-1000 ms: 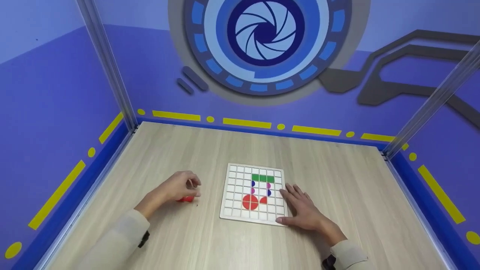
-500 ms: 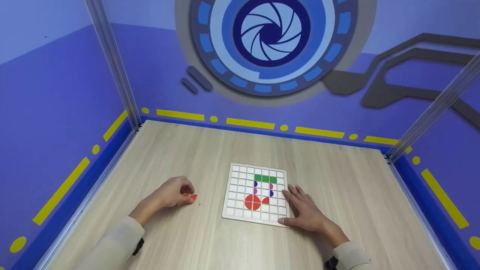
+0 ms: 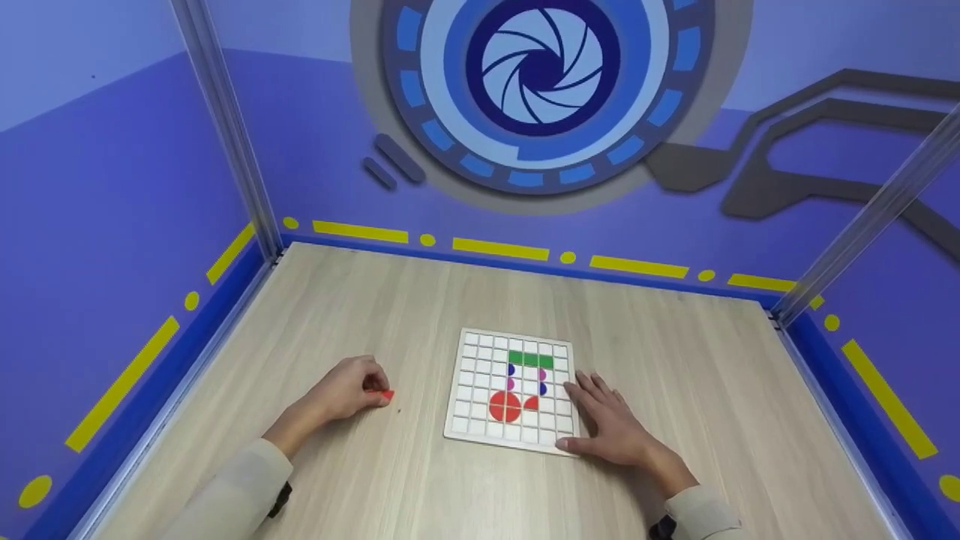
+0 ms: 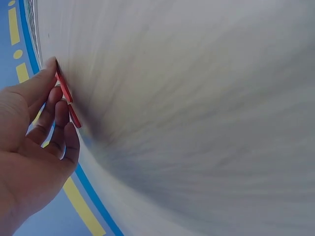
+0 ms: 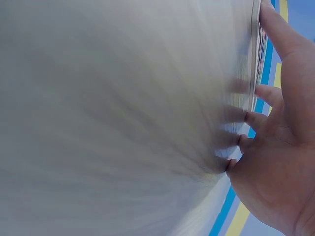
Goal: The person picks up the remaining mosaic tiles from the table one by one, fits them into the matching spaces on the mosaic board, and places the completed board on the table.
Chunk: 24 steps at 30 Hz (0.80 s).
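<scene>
My left hand [image 3: 349,388] is low over the table, left of the board. Its thumb and fingertips pinch a flat red piece [image 3: 388,395], mostly hidden by the fingers. In the left wrist view two red pieces show edge-on: an upper red piece [image 4: 64,88] at the thumb and a lower red piece [image 4: 74,116] by the other fingers. My right hand [image 3: 611,425] lies spread at the right edge of a white gridded board [image 3: 466,390], thumb on its near corner. On the board are red quarter-circles [image 3: 505,406], green pieces [image 3: 531,359] and small purple and pink half-circles [image 3: 542,374].
The board lies on a pale wood-grain table [image 3: 420,480]. Blue printed walls [image 3: 315,142] enclose it at the back and both sides, with metal posts [image 3: 240,150] at the corners. A tiny dark speck [image 3: 399,411] is between the left hand and the board.
The left hand has come down from above the red pieces and now pinches one; its fingers cover more of the red than before. The right hand stays at the board. The head view has shifted slightly.
</scene>
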Each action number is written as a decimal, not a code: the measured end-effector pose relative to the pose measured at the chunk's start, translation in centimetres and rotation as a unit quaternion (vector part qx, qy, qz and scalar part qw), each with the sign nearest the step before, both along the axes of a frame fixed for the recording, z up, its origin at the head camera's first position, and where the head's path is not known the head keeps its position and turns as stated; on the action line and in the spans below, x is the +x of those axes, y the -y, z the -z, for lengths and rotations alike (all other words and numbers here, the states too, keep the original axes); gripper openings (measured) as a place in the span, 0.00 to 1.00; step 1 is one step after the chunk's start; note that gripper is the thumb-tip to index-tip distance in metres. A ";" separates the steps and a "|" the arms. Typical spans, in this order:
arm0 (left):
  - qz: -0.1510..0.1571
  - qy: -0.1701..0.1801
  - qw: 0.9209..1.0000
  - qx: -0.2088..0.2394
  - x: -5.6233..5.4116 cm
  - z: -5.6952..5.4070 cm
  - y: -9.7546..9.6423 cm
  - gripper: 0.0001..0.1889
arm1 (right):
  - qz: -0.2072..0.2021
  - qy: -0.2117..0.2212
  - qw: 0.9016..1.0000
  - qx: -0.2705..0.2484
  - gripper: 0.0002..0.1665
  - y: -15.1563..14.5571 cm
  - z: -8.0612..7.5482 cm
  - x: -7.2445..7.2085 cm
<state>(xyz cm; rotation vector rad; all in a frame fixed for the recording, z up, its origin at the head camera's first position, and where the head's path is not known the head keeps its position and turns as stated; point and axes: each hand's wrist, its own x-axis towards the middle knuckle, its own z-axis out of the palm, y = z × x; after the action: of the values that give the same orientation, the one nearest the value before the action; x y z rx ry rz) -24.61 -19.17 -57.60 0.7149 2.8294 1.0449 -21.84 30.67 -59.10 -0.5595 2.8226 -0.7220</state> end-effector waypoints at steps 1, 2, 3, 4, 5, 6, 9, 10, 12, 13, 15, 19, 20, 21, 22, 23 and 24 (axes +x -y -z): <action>-0.001 0.000 1.000 0.001 0.0 0.0 0.0 0.06 | 0.000 0.000 1.000 -0.001 0.65 0.0 0.0 0.0; -0.001 -0.001 1.000 0.003 0.0 0.0 -0.1 0.06 | 0.001 0.000 1.000 -0.001 0.65 0.0 0.0 0.1; -0.001 -0.002 1.000 0.004 0.0 0.1 -0.1 0.07 | 0.001 0.000 1.000 -0.001 0.65 0.0 0.0 0.1; -0.002 -0.001 1.000 0.006 0.0 0.1 -0.1 0.07 | 0.001 -0.001 1.000 -0.001 0.65 0.0 0.1 0.1; -0.002 0.000 1.000 0.007 0.0 0.1 -0.2 0.08 | 0.001 -0.001 1.000 -0.002 0.65 0.0 0.1 0.1; -0.003 0.005 1.000 0.011 0.1 0.1 -0.2 0.08 | 0.001 -0.001 1.000 -0.003 0.65 0.0 0.1 0.1; -0.005 0.015 1.000 0.021 0.2 0.1 -0.4 0.09 | -0.001 -0.001 1.000 -0.006 0.65 0.0 0.1 0.0; -0.005 0.017 1.000 0.024 0.2 0.1 -0.6 0.09 | -0.002 -0.001 1.000 -0.007 0.65 -0.1 0.2 0.0; -0.007 0.016 0.999 0.027 0.3 0.0 -0.8 0.09 | -0.003 -0.001 1.000 -0.006 0.65 -0.1 0.2 0.0; -0.007 0.010 1.000 0.028 0.3 0.1 -1.0 0.08 | -0.003 -0.002 1.000 -0.006 0.65 -0.1 0.2 0.0; -0.009 0.002 1.000 0.028 0.4 0.1 -1.3 0.07 | -0.003 -0.002 1.000 -0.005 0.65 -0.1 0.2 0.0; -0.010 -0.009 0.999 0.035 0.4 0.1 -2.2 0.04 | -0.002 -0.003 1.000 -0.003 0.65 -0.1 0.2 0.0; -0.008 -0.010 0.999 0.039 0.4 0.1 -2.5 0.02 | -0.002 -0.004 1.000 -0.003 0.65 -0.1 0.2 0.0; -0.005 -0.011 0.999 0.045 0.4 0.0 -2.8 0.02 | -0.002 -0.004 1.000 -0.003 0.65 -0.2 0.2 0.0; -0.003 -0.011 0.999 0.050 0.4 0.0 -3.1 0.02 | -0.003 -0.004 1.000 -0.003 0.65 -0.2 0.3 0.0; 0.000 -0.010 0.998 0.056 0.4 0.0 -3.5 0.02 | -0.003 -0.004 1.000 -0.003 0.65 -0.2 0.3 0.0; 0.002 -0.006 0.998 0.063 0.4 -0.1 -3.9 0.02 | -0.003 -0.003 1.000 -0.003 0.65 -0.2 0.3 0.0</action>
<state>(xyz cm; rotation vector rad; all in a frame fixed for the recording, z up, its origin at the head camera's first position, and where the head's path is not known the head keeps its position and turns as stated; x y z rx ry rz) -24.19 -15.26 -57.49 0.7371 2.7909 1.2320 -21.81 30.86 -59.37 -0.5724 2.8244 -0.7286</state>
